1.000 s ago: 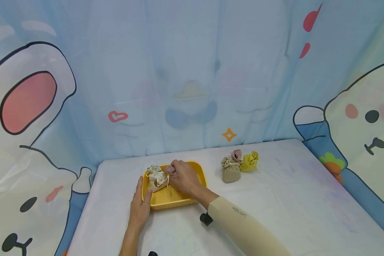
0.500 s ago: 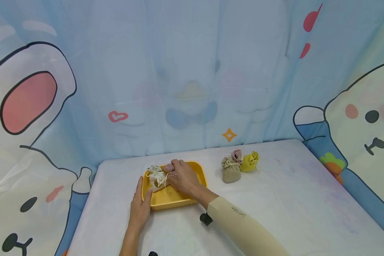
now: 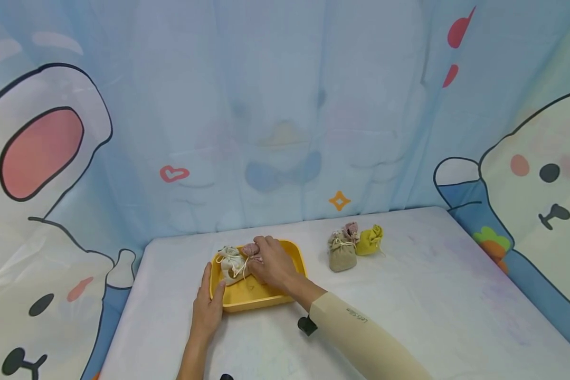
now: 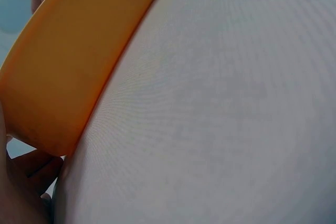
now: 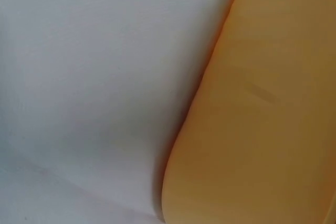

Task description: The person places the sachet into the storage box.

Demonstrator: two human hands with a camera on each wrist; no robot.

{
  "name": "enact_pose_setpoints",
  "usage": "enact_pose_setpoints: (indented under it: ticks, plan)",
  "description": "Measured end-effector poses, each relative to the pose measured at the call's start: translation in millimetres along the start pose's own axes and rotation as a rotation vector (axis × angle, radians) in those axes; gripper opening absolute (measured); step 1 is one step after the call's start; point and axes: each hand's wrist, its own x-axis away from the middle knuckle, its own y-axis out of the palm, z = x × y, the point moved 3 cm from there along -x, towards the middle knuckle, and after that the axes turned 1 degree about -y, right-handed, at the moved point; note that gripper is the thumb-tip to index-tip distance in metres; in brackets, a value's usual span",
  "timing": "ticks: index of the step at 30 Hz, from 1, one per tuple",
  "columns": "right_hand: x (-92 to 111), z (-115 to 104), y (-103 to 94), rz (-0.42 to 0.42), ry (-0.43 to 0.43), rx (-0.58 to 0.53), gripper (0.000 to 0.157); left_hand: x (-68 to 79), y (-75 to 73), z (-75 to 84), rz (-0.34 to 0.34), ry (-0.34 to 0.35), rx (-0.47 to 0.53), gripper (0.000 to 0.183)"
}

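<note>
In the head view, my right hand reaches into a yellow tray and holds a small pink drawstring pouch whose lower part the hand hides. Beside it, in the tray's left part, lies a whitish patterned drawstring pouch. My left hand grips the tray's left end, thumb at the near corner and fingers along the outer side. The left wrist view has the tray's wall with fingers at its corner. Only tray wall and tabletop fill the right wrist view.
Right of the tray, a brown drawstring pouch, another pink pouch and a yellow-green pouch stand close together on the white-covered table. A blue cartoon curtain hangs behind the table.
The pink pouch's top has shifted very slightly left beside the whitish pouch. Both hands stay almost where they were, and the tray has not visibly moved.
</note>
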Motion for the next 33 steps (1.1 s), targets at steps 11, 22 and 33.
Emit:
enact_pose_setpoints:
  ticks: [11, 22, 33]
  plan:
    - [4, 0, -11.4, 0.049, -0.043, 0.043, 0.052, 1.4, -0.1, -0.5, 0.0, -0.007, -0.005, 0.066]
    - [7, 5, -23.6, 0.138, -0.063, 0.045, 0.048, 1.3, 0.4, 0.5, 0.001, 0.001, -0.011, 0.066]
    - [10, 14, -31.7, 0.181, -0.029, 0.059, 0.05, 0.5, 0.3, 0.3, 0.007, -0.002, 0.001, 0.067]
